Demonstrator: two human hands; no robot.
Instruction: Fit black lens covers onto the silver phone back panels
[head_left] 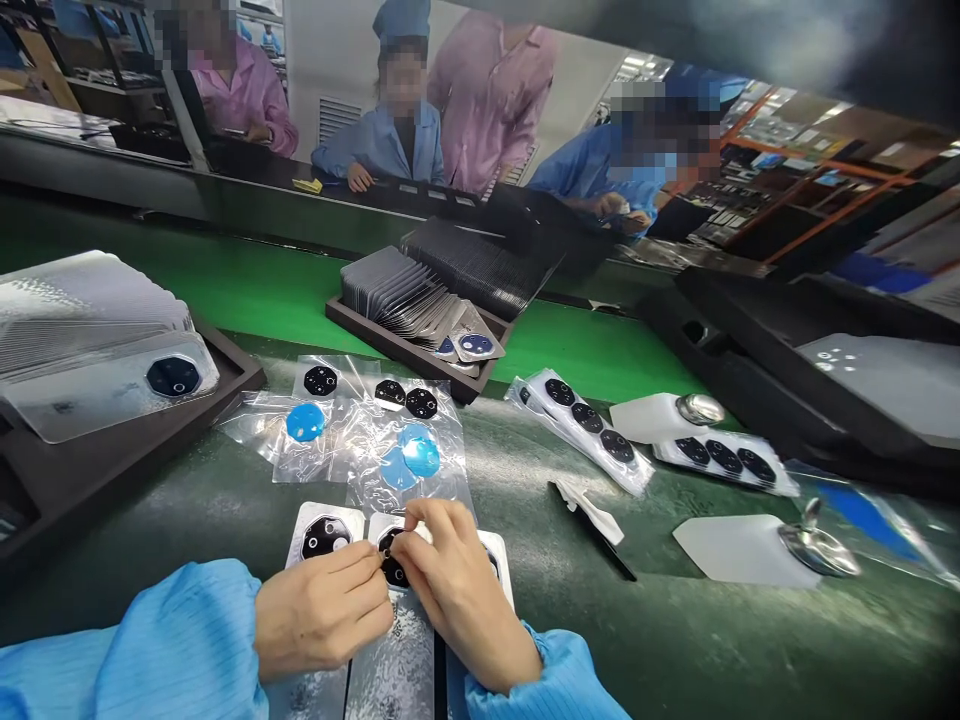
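Observation:
Three flat panels lie side by side in front of me: a left panel [298, 530], a middle panel [391, 665] and a right panel [503, 565], each with a dark round-cornered camera cover at its top end. My left hand [326, 608] is closed in a pinch at the black cover [393, 572] of the middle panel. Over the same cover, my right hand [459, 580] also pinches, fingertips almost meeting the left ones. Whatever the fingertips hold is hidden or too small to name. The right hand partly covers the right panel.
Clear film sheets with black covers [321, 381] and blue discs [305, 423] lie beyond my hands. Rightward are a strip of covers [587, 418], tweezers-like black tool [592, 530] and white wipes with metal lids [742, 548]. Panel trays [480, 385] stand behind; co-workers sit opposite.

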